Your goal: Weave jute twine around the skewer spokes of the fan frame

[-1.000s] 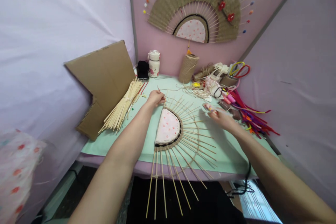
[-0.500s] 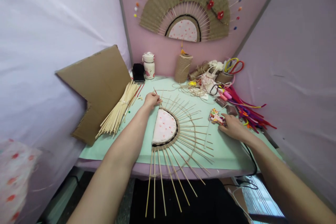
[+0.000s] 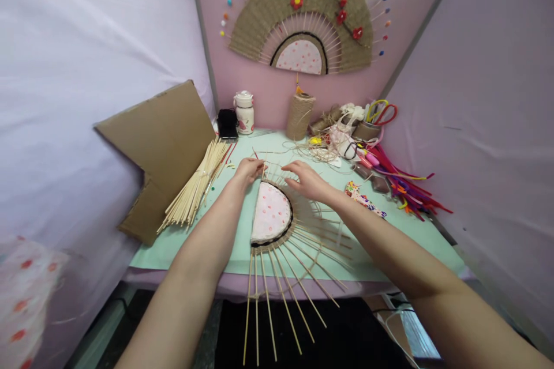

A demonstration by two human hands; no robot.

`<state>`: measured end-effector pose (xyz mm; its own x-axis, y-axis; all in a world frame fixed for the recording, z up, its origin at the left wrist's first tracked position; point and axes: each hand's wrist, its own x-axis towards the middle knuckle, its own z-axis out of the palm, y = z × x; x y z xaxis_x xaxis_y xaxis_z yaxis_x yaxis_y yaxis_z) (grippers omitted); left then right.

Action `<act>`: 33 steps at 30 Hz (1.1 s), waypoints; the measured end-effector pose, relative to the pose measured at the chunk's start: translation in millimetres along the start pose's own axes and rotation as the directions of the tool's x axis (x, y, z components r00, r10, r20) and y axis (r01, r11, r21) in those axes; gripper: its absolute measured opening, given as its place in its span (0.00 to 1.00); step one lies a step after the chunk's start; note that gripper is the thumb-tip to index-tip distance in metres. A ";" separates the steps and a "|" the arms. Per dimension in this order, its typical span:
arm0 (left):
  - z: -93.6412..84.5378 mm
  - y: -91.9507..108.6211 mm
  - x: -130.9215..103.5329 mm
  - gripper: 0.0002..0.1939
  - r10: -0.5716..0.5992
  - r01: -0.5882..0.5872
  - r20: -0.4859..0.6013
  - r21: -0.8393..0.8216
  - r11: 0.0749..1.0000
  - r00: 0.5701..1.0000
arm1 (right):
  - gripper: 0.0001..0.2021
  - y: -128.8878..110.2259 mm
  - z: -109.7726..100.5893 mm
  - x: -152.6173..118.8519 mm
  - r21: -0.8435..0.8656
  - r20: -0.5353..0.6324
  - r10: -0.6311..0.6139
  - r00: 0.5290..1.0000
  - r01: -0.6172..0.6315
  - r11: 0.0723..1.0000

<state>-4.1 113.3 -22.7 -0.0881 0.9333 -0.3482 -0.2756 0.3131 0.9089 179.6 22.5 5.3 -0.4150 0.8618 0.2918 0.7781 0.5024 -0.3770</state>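
Observation:
A fan frame of thin bamboo sticks [image 3: 273, 277] lies on the table, its sticks fanning out from a half-round, pink-dotted white centre [image 3: 272, 213] with a black braided border. A thin twine runs in an arc across the sticks. My left hand [image 3: 250, 169] is closed in a pinch on a stick at the frame's far end, beside the twine. My right hand [image 3: 306, 179] hovers over the far sticks, fingers apart, with nothing seen in it. Behind my right forearm lies a brightly patterned glue gun [image 3: 366, 202], partly hidden.
A bundle of bamboo sticks [image 3: 197, 187] and bent cardboard [image 3: 162, 141] are on the left. At the back stand a white bottle [image 3: 244, 115] and a twine spool [image 3: 300, 116]. Pipe cleaners [image 3: 404, 181] and scissors [image 3: 385, 112] lie right. A finished fan [image 3: 259, 17] hangs behind.
My right hand has let go of the glue gun and moved left to the far sticks. My left hand keeps its pinch in nearly the same place. The view has tilted up slightly.

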 end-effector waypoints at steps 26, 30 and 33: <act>0.3 -5.2 1.5 0.17 0.043 -0.043 -0.005 0.099 0.994 0.999 | 0.18 29.8 9.0 18.9 0.021 -0.155 0.165 0.974 -0.163 0.986; 1.0 -7.7 4.2 0.16 0.054 -0.049 -0.030 0.132 0.990 0.998 | 0.17 43.5 -6.9 -8.5 0.064 -0.214 0.198 0.956 -0.189 0.980; 1.7 -8.2 4.2 0.15 0.053 -0.047 -0.039 0.143 0.989 0.998 | 0.17 52.3 -16.9 -30.3 0.103 -0.230 0.260 0.938 -0.243 0.965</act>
<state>-0.6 115.0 -31.2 -0.1398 0.9409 -0.3085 -0.1316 0.2911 0.9476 240.8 21.5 -8.3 -0.0781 0.9226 0.3777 0.8027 0.2829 -0.5250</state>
